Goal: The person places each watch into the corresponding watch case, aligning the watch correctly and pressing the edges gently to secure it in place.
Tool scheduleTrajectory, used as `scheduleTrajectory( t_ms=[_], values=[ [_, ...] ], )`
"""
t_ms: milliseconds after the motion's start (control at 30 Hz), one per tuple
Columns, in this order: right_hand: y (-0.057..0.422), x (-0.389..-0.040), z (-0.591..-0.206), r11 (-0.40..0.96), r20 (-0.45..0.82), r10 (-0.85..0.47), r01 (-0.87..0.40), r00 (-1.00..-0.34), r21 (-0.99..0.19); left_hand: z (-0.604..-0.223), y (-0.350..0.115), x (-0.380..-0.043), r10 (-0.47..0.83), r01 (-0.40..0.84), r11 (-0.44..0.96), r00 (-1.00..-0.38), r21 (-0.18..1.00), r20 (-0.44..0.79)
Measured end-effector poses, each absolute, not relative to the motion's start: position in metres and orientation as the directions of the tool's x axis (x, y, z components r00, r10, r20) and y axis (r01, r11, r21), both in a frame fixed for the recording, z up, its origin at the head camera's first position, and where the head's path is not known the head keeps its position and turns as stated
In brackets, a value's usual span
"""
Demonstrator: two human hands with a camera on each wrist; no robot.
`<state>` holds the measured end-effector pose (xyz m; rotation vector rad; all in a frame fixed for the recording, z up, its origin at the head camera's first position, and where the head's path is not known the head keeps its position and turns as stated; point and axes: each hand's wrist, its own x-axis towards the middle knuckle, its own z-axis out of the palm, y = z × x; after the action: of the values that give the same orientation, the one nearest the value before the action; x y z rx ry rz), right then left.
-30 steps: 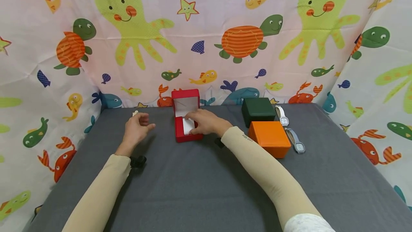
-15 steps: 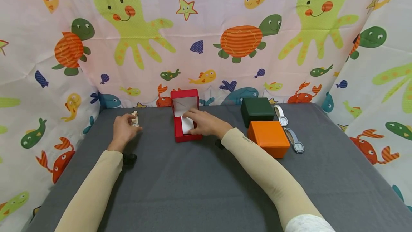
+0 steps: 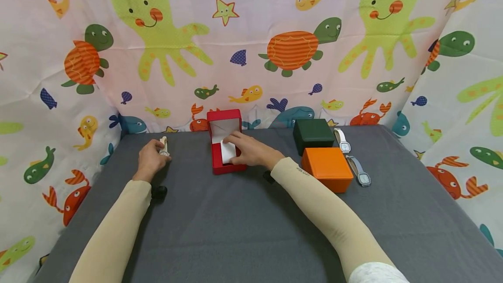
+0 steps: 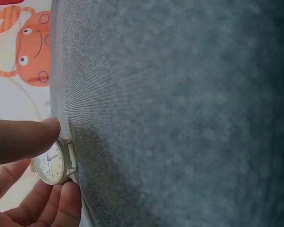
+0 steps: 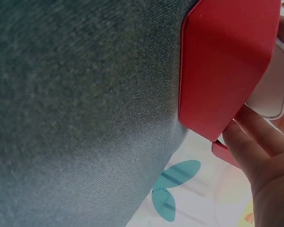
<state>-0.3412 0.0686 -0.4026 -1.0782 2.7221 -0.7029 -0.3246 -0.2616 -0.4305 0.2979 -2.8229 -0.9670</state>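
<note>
pinching the cream watch [image 4: 50, 166] at far left, the left hand [image 3: 150, 160] has shifted onto it; well apart, the right hand [image 3: 253, 149] grips the cushion [image 3: 227, 153] inside the red box [image 3: 229, 169]: both are held.

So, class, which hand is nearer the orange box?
Right. The right hand reaches into the red box, left of the orange box; the left hand is farther left, holding a watch.

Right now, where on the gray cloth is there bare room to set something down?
Free: the front stretch between the sleeves, the gap between left hand and red box, and gray cloth right of the pale blue watch. Crowded: back right, where green box, orange box and both watches cluster.
</note>
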Motion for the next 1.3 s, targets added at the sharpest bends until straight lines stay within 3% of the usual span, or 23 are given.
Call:
scheduleTrajectory(
  t_ms=[767,1100,1300],
  values=[
    [0.071,-0.342,-0.406,0.612,0.084,-0.682,-0.630,-0.727,-0.478,-0.428,-0.264,-0.327,0.007,0.059,0.749,-0.997,0.660,0.081],
    [0.074,-0.339,-0.408,0.591,0.136,-0.676,-0.643,-0.724,-0.488,-0.409,-0.227,-0.314,0.075,0.163,0.642,-0.986,0.749,0.151],
    [0.076,-0.338,-0.410,0.511,0.241,-0.646,-0.645,-0.724,-0.568,-0.396,-0.201,-0.298,0.098,0.227,0.572,-0.973,0.788,0.209]
  ],
)
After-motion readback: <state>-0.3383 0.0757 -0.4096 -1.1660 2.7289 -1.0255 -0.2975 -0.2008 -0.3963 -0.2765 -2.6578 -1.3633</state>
